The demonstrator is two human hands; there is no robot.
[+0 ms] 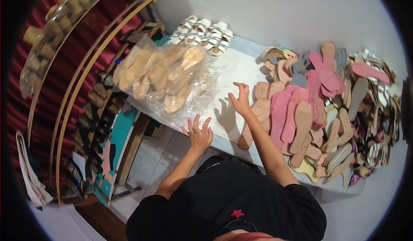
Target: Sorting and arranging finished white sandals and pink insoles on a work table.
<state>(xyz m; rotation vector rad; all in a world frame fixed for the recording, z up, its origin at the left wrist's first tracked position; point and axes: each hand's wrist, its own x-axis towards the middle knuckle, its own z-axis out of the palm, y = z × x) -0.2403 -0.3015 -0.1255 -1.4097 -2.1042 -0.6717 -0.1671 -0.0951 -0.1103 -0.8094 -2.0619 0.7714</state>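
Note:
My left hand (198,134) hovers by the front edge of the white table, its fingers spread and nothing in them. Farther right, my right hand (241,99) is raised over the tabletop, also open, and its shadow falls on the white surface. Closest to my left hand is a clear plastic bag (205,95) with tan, foot-shaped pieces (175,79) in and around it; whether they are lasts or soles I cannot tell. Right of my right hand lie tan insoles (257,120) and pink, rough-surfaced insoles (281,112), partly behind my forearm.
White strapped sandals (202,34) stand in a row against the back wall. A large heap of mixed soles and straps (374,129) covers the table's right end. On the left is a wooden rack (64,125) with shoes and a red curtain (26,125); a teal board (122,133) leans nearby.

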